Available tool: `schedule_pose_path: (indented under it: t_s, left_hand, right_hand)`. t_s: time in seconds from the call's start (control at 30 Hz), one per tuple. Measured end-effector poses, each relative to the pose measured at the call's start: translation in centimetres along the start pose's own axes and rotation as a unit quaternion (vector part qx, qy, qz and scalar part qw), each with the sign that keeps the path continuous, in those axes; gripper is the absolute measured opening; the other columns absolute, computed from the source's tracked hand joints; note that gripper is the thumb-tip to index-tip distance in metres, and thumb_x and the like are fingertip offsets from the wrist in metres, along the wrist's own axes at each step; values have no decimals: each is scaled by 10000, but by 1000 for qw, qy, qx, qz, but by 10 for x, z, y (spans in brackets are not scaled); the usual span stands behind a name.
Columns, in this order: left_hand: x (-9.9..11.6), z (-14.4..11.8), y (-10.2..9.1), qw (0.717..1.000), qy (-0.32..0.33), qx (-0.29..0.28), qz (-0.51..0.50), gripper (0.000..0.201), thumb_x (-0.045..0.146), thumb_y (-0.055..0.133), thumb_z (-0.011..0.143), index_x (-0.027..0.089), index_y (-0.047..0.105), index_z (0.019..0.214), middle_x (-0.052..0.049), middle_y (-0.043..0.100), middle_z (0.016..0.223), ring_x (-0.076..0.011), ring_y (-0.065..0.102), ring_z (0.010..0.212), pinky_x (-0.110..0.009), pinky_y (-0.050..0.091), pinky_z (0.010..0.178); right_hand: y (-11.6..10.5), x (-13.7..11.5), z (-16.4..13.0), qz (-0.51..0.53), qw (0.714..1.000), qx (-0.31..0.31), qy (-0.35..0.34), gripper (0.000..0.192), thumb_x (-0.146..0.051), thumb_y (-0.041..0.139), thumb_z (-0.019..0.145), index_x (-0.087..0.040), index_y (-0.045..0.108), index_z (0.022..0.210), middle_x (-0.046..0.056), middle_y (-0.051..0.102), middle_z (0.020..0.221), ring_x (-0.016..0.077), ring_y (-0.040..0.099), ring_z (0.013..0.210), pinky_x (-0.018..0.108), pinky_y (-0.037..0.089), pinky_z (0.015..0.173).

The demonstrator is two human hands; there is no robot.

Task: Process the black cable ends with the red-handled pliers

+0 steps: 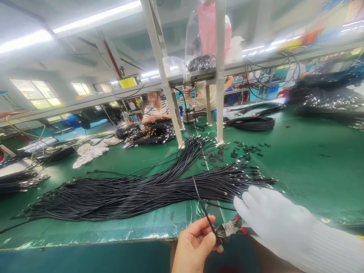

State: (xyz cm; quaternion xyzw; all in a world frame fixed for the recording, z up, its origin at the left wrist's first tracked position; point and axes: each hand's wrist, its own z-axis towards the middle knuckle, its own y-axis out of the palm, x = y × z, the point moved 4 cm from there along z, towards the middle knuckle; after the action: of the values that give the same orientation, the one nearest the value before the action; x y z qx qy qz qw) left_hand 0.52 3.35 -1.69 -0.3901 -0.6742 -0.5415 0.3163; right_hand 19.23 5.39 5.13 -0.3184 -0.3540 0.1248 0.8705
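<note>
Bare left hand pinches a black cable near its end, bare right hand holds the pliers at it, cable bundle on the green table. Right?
One error: the right hand isn't bare; the head view shows it in a white glove. The rest stands: bare left hand on the black cable, pliers at it, cable bundle on the green table.

A black cable [203, 203] is pinched in the left hand [195, 243], with silver-grey pliers [229, 228], red at the handles [243, 230], held just beside it by a white-gloved right hand [273, 216]. Beyond the grip, silver-tipped black cables [136, 193] are laid over a green tabletop [309, 167]; farther off, a dark-striped pale shirt [200, 95] and pink bag [209, 30] are seen.
</note>
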Motion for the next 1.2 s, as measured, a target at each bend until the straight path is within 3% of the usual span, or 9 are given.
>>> schedule_pose_path:
  t_s: [0.17, 0.27, 0.47, 0.6, 0.7, 0.83, 1.0, 1.1, 1.2]
  left_hand:
    - [2, 0, 1, 1000, 0, -2, 2, 502, 415, 1003, 496, 179, 856, 914, -25, 674, 687, -138, 660, 601, -261, 553, 597]
    - [2, 0, 0, 1000, 0, -3, 2, 495, 413, 1002, 496, 177, 856, 907, -24, 676, 671, -141, 657, 589, -265, 545, 593]
    - [2, 1, -2, 1000, -19, -6, -13, 497, 373, 1003, 514, 145, 841, 925, -40, 693, 706, -137, 644, 610, -260, 539, 606]
    - [1, 5, -3, 998, -44, 5, -49, 403, 325, 988, 566, 150, 799, 876, -46, 708, 778, -144, 666, 666, -262, 563, 657]
    - [2, 7, -3, 997, -38, 10, -62, 374, 326, 988, 568, 146, 765, 809, -42, 710, 779, -139, 672, 670, -262, 577, 681]
    - [9, 6, -1, 997, 6, 45, -62, 384, 345, 999, 537, 149, 767, 772, -39, 720, 779, -137, 673, 688, -252, 580, 682]
    - [13, 5, 8, 993, 35, 90, -62, 429, 378, 1018, 458, 151, 779, 732, -42, 740, 731, -141, 681, 664, -232, 572, 636]
    - [14, 4, 11, 994, 50, 84, -45, 428, 399, 1012, 463, 149, 779, 721, -47, 749, 727, -144, 678, 656, -241, 576, 634]
    - [13, 4, 13, 996, 59, 63, -37, 409, 401, 1003, 497, 151, 779, 731, -54, 761, 738, -157, 691, 669, -267, 594, 655]
  right_hand:
    - [-6, 3, 4, 8, 999, 32, 11, 184, -77, 585, 598, -228, 544, 696, 37, 543, 633, 220, 444, 566, 363, 222, 615]
    - [-4, 4, 4, 13, 1000, 14, -3, 178, -98, 586, 587, -236, 493, 651, 32, 476, 594, 212, 409, 559, 358, 196, 603]
    - [3, 2, -2, 43, 999, 24, 20, 208, -150, 645, 549, -253, 487, 637, 14, 482, 575, 212, 415, 541, 356, 187, 586]
    - [12, -5, -11, 107, 990, 15, 89, 208, -316, 671, 640, -274, 468, 651, -11, 534, 566, 202, 452, 482, 329, 193, 544]
    - [24, -11, -21, 113, 989, -26, 86, 196, -334, 634, 731, -278, 457, 666, -21, 530, 552, 207, 494, 440, 312, 211, 503]
    - [23, -6, -30, 101, 988, 1, 114, 80, -333, 537, 817, -262, 547, 781, 6, 586, 630, 229, 571, 500, 334, 369, 491]
    - [11, -9, -28, 136, 981, 45, 134, 285, -292, 422, 893, -201, 569, 1119, 60, 671, 865, 240, 634, 738, 351, 481, 635]
    - [10, -15, -28, 141, 966, 68, 203, 281, -241, 412, 887, -206, 573, 1114, 68, 658, 880, 253, 610, 786, 380, 480, 726]
    - [15, -22, -27, 172, 957, 37, 229, 259, -265, 473, 853, -216, 590, 1079, 61, 637, 854, 255, 580, 773, 383, 466, 715]
